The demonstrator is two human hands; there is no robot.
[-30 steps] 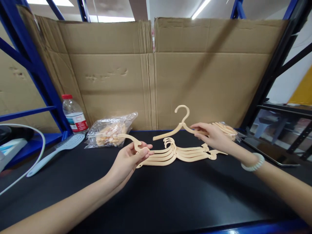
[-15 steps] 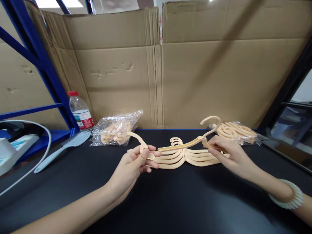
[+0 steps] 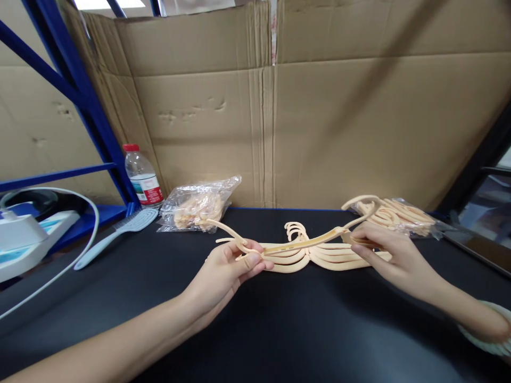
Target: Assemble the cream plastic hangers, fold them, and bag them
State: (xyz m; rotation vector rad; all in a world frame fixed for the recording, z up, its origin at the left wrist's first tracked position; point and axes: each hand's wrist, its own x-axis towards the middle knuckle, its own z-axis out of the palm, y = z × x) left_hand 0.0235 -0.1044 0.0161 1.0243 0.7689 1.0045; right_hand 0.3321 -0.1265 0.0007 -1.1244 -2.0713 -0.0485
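Note:
Between both hands is a beige plastic hanger [image 3: 307, 242], its hook [image 3: 369, 205] rising at the right. My right hand [image 3: 403, 263] is closed around the hanger near the base of the hook. Pinched in my left hand [image 3: 225, 274] is a curved beige hanger piece [image 3: 227, 229], whose free end points up and left. The tip of the hanger's long arm meets the left fingers, which partly hide whether the two parts are joined. Just behind and below, a row of nested beige hangers [image 3: 339, 261] lies on the black table [image 3: 279, 330].
A clear bag of beige parts [image 3: 195, 205] lies at the back left, another bag [image 3: 411, 215] at the back right. To the left are a bottle with a red cap [image 3: 146, 181], a pale blue hairbrush [image 3: 115, 236] and a white power strip [image 3: 51, 234] with a cable. Cardboard [image 3: 199, 117] stands behind.
The curved piece in my left hand and the tip of the hanger arm have come together at the left fingers. The camera view has shifted slightly.

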